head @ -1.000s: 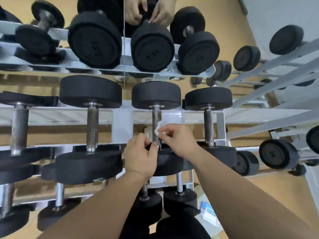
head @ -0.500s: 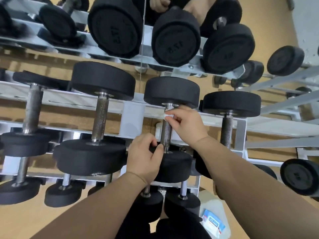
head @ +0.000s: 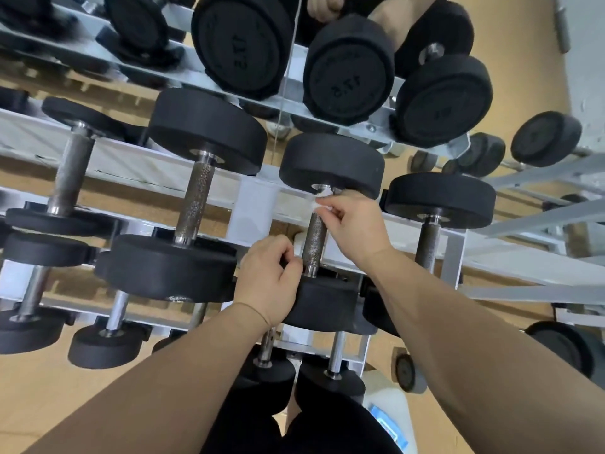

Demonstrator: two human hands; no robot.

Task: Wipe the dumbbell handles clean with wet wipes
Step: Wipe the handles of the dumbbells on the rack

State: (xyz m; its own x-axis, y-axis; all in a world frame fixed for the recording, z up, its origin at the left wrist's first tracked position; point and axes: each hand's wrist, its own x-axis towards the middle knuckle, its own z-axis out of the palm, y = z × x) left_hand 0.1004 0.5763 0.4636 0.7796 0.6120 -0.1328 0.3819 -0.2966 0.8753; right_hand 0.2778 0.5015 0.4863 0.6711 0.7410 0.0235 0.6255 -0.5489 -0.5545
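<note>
A black dumbbell lies on the top tier of the rack, its knurled steel handle (head: pixel 314 244) running between a far head (head: pixel 332 163) and a near head (head: pixel 322 301). My right hand (head: pixel 352 224) pinches a white wet wipe (head: pixel 322 199) against the far end of that handle, just under the far head. My left hand (head: pixel 270 278) grips the rim of the near head, fingers curled beside the handle's near end.
More black dumbbells (head: pixel 193 198) fill the white rack (head: pixel 255 204) on both sides and on lower tiers. A mirror behind reflects dumbbells and hands (head: pixel 327 8). A wipes pack (head: pixel 389 424) lies on the tan floor at the lower right.
My right hand has slid the wipe up the handle from its near end to its far end. My left hand has stayed on the near head. The camera view has shifted.
</note>
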